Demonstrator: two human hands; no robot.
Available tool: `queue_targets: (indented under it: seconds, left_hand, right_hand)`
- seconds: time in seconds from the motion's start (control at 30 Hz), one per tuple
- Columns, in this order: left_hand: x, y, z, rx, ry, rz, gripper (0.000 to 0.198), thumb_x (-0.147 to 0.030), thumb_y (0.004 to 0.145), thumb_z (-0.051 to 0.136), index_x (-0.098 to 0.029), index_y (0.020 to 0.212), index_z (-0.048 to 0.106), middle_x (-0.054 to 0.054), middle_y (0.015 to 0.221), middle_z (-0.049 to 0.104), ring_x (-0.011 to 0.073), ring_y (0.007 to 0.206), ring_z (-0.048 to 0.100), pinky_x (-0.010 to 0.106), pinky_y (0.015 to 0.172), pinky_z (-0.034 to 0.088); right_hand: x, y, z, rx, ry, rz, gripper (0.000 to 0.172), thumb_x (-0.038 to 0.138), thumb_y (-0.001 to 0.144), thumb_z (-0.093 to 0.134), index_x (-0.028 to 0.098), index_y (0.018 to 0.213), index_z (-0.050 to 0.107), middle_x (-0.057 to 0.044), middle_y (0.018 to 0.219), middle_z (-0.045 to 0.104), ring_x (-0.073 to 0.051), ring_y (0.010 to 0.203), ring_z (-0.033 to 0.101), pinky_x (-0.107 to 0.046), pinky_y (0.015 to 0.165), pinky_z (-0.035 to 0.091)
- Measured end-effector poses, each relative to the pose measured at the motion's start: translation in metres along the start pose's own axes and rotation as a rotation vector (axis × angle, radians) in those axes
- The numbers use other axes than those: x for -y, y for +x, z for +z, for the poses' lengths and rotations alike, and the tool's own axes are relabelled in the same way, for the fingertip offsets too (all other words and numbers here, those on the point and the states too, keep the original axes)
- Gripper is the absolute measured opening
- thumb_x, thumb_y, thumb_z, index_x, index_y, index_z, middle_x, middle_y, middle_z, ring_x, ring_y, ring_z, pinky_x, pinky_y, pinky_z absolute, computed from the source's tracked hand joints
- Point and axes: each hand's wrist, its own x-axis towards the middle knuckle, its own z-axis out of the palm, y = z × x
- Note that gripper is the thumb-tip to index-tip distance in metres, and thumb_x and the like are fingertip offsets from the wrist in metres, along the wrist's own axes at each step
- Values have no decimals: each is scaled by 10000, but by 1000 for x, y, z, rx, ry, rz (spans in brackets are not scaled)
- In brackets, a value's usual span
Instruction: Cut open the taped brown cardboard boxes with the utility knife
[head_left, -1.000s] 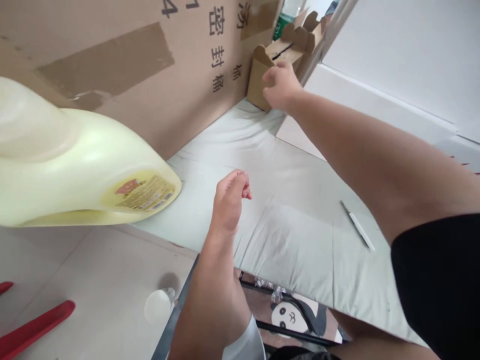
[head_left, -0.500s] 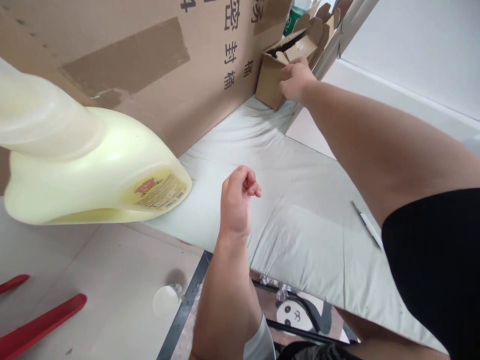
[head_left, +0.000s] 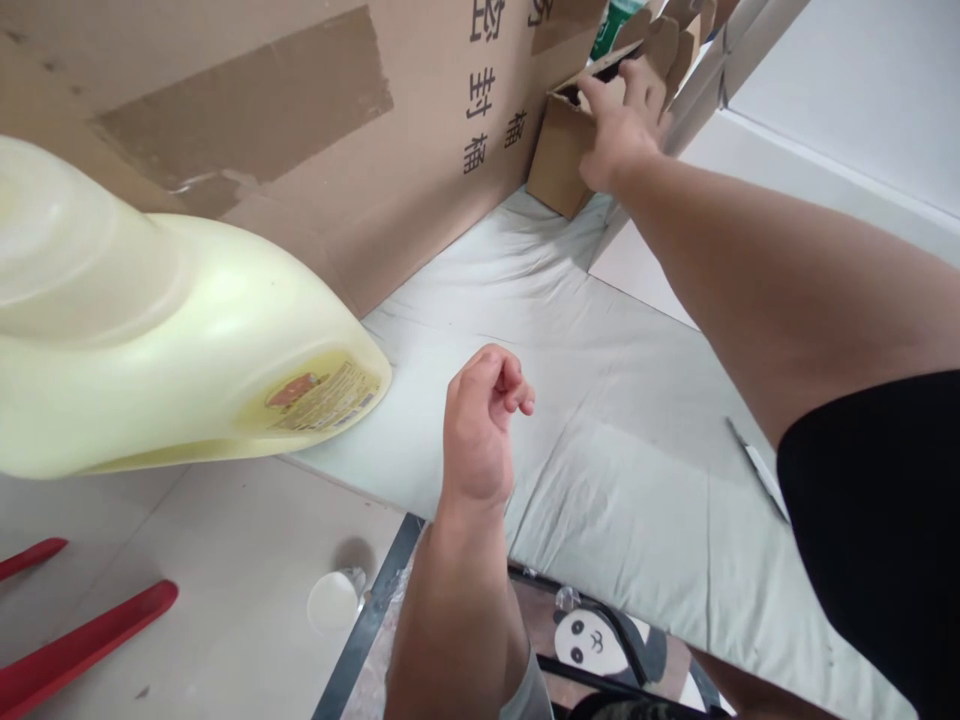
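Observation:
My right hand (head_left: pixel 622 125) is stretched out to a small brown cardboard box (head_left: pixel 559 160) whose top is open. Its fingers are spread over the box's upper edge and flaps, and no object shows in them; whether the fingertips touch the inside is hidden. My left hand (head_left: pixel 484 425) hovers over the pale green cloth (head_left: pixel 585 480), its fingers curled in loosely with nothing visible inside. To the left of it stands a big pale yellow jug (head_left: pixel 225 320) with a printed label, apart from the hand.
A large taped carton (head_left: pixel 300 180) stands behind the jug. A white panel (head_left: pixel 825 160) rises at right. On the cloth lies a thin pen-like item (head_left: pixel 757 470). Below are a white cup (head_left: pixel 332 602), red legs or rails (head_left: pixel 97 640) and a panda picture (head_left: pixel 589 640).
My right hand has moved up and over the small box's top, and its fingers have spread. My left hand keeps its curled pose. The view has shifted slightly.

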Motion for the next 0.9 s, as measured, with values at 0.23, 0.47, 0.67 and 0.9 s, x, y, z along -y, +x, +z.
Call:
queue_targets:
  seconds: [0.23, 0.47, 0.67, 0.9]
  left_hand:
    - [-2, -2, -3, -10, -5, 4, 330, -440, 782, 675, -204, 592, 545, -32, 574, 374, 114, 538, 385, 268, 565, 396]
    - [-3, -4, -4, 1, -13, 18, 327, -441, 780, 675, -205, 596, 544, -35, 551, 370, 115, 531, 399, 262, 566, 394]
    - [-9, 0, -11, -53, -14, 104, 316, -427, 766, 688, -203, 586, 556, -33, 561, 369, 112, 522, 393, 261, 549, 397]
    - [-16, 4, -28, -221, 16, 342, 324, -356, 850, 650, -212, 598, 504, -33, 608, 368, 105, 520, 354, 249, 531, 377]
  right_hand:
    - [9, 9, -1, 41, -214, -281, 447, 99, 719, 554, 87, 423, 219, -300, 1410, 567, -433, 1473, 333, -682, 1099, 124]
    - [12, -10, -22, 27, -386, -280, 476, 207, 877, 386, 169, 454, 171, -348, 1136, 654, -371, 1267, 598, -565, 955, 395]
    - [46, -71, -20, 103, -476, -362, 261, 178, 980, 519, -24, 995, 684, -194, 1248, 714, -248, 1083, 732, -323, 795, 470]
    - [37, -231, -52, -82, -345, -885, 256, 105, 1017, 465, 175, 1080, 704, -69, 965, 724, -141, 692, 609, -291, 615, 420]
